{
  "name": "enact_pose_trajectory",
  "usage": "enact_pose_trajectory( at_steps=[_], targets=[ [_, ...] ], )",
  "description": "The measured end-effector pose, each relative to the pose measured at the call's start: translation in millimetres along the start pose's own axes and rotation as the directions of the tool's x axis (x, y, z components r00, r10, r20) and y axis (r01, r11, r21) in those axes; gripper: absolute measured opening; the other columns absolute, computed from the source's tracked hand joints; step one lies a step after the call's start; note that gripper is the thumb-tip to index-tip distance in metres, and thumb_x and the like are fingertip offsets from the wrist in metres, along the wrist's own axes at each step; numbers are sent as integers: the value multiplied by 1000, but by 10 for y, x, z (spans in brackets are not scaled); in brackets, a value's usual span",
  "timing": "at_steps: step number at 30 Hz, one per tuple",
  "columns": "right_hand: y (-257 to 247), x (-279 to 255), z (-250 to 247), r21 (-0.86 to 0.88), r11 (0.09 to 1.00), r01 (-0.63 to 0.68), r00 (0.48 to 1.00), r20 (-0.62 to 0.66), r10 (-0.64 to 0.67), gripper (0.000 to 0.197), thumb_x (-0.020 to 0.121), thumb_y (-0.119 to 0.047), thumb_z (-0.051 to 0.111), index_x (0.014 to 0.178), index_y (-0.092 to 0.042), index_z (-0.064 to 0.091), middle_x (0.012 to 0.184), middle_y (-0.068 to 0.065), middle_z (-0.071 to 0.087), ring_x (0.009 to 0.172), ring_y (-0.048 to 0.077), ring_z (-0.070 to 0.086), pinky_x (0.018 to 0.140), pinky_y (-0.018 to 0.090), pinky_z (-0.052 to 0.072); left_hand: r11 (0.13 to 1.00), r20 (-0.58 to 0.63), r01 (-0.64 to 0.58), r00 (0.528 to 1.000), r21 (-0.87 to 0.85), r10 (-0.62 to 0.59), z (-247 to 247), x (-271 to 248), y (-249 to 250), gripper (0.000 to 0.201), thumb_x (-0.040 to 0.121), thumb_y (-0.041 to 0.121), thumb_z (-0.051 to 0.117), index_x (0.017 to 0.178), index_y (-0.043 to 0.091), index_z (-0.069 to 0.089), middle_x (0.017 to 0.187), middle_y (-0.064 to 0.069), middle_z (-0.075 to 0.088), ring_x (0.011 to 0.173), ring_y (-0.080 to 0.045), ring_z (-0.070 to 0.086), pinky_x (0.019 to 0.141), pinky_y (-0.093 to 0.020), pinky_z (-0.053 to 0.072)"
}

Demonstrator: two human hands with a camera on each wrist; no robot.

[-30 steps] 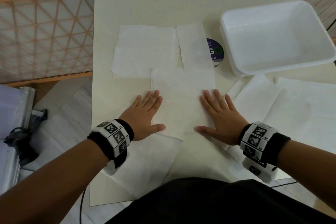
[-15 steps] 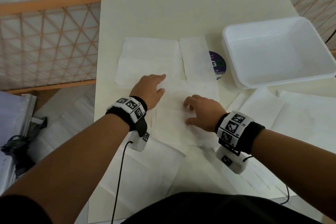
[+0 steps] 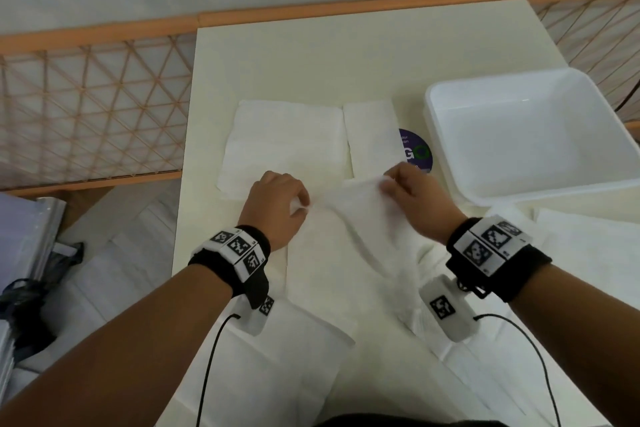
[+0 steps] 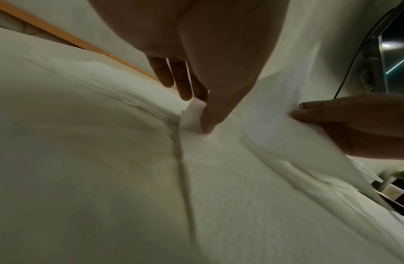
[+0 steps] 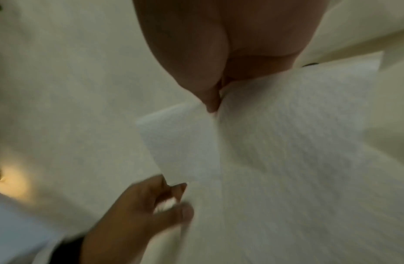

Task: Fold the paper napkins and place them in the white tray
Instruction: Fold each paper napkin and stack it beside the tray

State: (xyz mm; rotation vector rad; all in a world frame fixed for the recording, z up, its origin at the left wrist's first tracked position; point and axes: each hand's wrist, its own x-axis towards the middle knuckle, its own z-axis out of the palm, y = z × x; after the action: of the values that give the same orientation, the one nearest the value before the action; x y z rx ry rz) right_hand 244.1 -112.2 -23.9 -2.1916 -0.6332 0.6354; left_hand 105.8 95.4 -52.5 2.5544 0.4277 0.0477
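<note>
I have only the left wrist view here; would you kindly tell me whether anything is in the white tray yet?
Observer: No, the white tray is empty. It stands on the table, to the right of the right hand.
Operator: Thank you. Are other napkins lying beyond the hands?
Observer: Yes, a wide napkin and a narrow napkin lie flat side by side there.
Operator: Is anything between them and the tray?
Observer: A purple sticker, partly under the narrow napkin.
</note>
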Motion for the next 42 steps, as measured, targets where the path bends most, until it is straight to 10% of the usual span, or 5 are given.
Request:
enact_pose_trajectory(
  at_steps=[11,25,32,36,42],
  targets=[
    [-77,1054,-52,159,963,-220,925,-279,257,28,99,-22,42,123,-7,48,106,8,61,87,20,55,75,27,39,923,185,174,976,-343,-115,-121,-119,-106,38,77,-2,63,105,24,59,80,6,55,80,-7,54,77,-11,41],
    [118,1200,-32,28,951,-309,886,-355,298,28,97,-21,46,121,-8,50,114,9,62,87,18,53,73,24,36,902,380,148,925,-405,19,-174,-213,-46,27,59,9,40,64,23,63,91,10,73,89,2,64,76,-8,45],
    [43,964,-115,-279,931,-233,959,-226,172,65,85,-41,63,138,-17,36,140,8,39,124,27,45,103,38,37,879,253,200,963,-433,-95,-238,-244,-53,29,76,17,59,78,44,67,95,5,75,89,-26,68,84,-43,55],
    [-183,539,-198,-292,952,92,993,-48,-111,51,85,-52,59,127,-24,53,131,-4,52,121,16,46,100,30,38,849,165,135,985,-510,-58,-289,-353,51,20,84,1,66,82,21,71,102,14,72,101,2,64,96,-23,48],
    [-259,-257,-181,-291,892,346,909,341,-241,47,81,-64,51,115,-34,63,118,-17,62,110,3,52,94,24,41,880,162,37,986,-473,46,-233,-601,99,23,78,-3,72,85,19,76,106,13,71,110,5,60,101,-18,43]
  ],
)
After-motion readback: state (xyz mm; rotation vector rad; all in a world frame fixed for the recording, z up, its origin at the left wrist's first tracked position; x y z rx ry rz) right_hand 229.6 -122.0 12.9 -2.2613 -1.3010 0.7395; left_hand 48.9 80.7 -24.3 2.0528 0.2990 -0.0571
